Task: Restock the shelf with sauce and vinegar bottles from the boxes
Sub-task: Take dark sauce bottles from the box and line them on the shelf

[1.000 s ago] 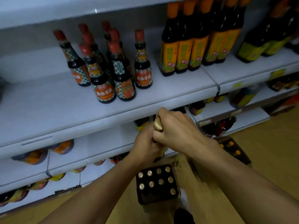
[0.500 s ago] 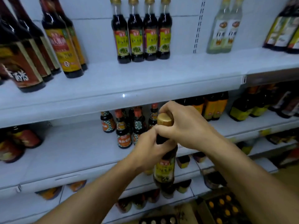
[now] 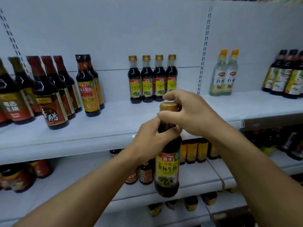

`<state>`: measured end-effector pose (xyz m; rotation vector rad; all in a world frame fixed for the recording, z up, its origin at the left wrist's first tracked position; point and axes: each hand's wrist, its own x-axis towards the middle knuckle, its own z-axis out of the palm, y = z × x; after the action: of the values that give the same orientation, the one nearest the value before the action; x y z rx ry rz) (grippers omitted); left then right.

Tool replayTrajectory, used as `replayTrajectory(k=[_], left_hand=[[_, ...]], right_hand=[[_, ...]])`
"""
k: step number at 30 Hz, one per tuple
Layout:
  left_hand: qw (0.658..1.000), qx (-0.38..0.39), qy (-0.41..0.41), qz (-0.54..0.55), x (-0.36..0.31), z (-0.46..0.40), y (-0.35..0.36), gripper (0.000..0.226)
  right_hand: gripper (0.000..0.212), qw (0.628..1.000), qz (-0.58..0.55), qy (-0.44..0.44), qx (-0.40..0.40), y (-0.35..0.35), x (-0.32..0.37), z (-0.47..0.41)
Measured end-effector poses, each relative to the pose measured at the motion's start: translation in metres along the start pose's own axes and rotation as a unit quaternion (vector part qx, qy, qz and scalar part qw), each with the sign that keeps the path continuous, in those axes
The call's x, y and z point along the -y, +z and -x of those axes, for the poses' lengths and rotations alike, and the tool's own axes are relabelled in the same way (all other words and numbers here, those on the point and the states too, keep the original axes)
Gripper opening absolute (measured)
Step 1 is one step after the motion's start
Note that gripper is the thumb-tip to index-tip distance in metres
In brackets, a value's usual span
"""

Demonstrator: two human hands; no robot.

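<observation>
I hold a dark soy sauce bottle (image 3: 167, 171) with a gold cap and a yellow label upright in front of the white shelf (image 3: 114, 122). My left hand (image 3: 147, 141) grips its neck and shoulder. My right hand (image 3: 188, 112) curls round the gold cap from the right. On the shelf board just behind stands a row of several matching gold-capped bottles (image 3: 152, 79). The bottle hangs below that board's level, in front of the lower shelf.
Larger dark bottles with red and yellow labels (image 3: 54, 92) fill the shelf's left side. Two clear vinegar bottles (image 3: 224, 74) and dark green-labelled bottles (image 3: 285, 76) stand to the right. Bare board lies in front of the matching row. The lower shelves (image 3: 196, 177) hold more small bottles.
My view has tilted up from the floor box to the upper shelf. Both hands have lifted the bottle higher, and the grip on neck and cap is unchanged.
</observation>
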<state>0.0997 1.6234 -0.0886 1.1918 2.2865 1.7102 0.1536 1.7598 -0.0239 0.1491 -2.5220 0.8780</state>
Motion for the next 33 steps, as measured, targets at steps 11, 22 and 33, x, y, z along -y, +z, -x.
replayTrajectory(k=[11, 22, 33], left_hand=[[0.997, -0.066, 0.026, 0.017, -0.054, -0.051, -0.031, 0.014], [0.993, -0.117, 0.011, 0.004, -0.072, -0.093, -0.056, 0.028], [0.993, -0.118, 0.001, -0.022, -0.059, -0.119, -0.07, 0.025]], right_hand=[[0.054, 0.981, -0.168, -0.004, -0.099, -0.01, -0.012, -0.014], [0.04, 0.963, -0.261, 0.019, 0.062, 0.017, -0.033, -0.022], [0.041, 0.955, -0.293, 0.041, 0.038, 0.035, -0.043, -0.058]])
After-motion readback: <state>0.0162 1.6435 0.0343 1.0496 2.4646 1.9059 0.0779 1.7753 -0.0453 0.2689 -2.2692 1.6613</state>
